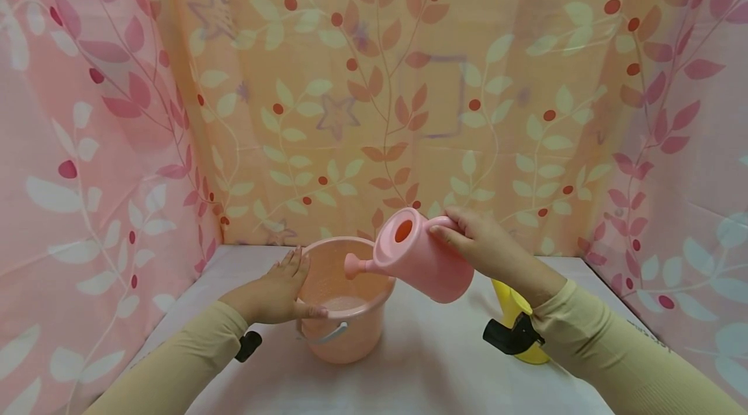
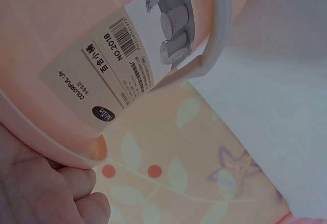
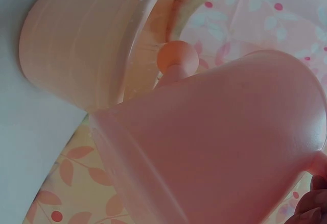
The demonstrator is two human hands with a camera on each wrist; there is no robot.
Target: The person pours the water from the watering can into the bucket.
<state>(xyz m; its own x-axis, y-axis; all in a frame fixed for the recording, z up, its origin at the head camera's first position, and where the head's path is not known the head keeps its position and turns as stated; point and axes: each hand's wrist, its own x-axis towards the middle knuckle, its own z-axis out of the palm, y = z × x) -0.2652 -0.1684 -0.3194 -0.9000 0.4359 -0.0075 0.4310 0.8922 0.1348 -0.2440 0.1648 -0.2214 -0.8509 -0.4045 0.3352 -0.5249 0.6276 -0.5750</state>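
Note:
A pink watering can [image 1: 432,265] is tilted in the head view, its sprinkler head over the mouth of a peach bucket [image 1: 345,340]. My right hand [image 1: 485,239] grips the can's handle; in the right wrist view, the can's body fills much of the picture. My left hand [image 1: 277,288] holds the bucket's rim at its left side, thumb along the front edge. In the left wrist view, several fingers [image 2: 76,183] bend against the rim beside a printed label [image 2: 117,55]. The bucket stands upright on the table. Whether water leaves the can, I cannot tell.
A yellow object [image 1: 514,304] stands on the white table [image 1: 438,363], partly hidden behind my right forearm and its black wrist camera [image 1: 508,337]. The bucket's grey handle [image 1: 333,334] hangs down at the front. Leaf-patterned curtains [image 1: 327,142] enclose the table's back and sides.

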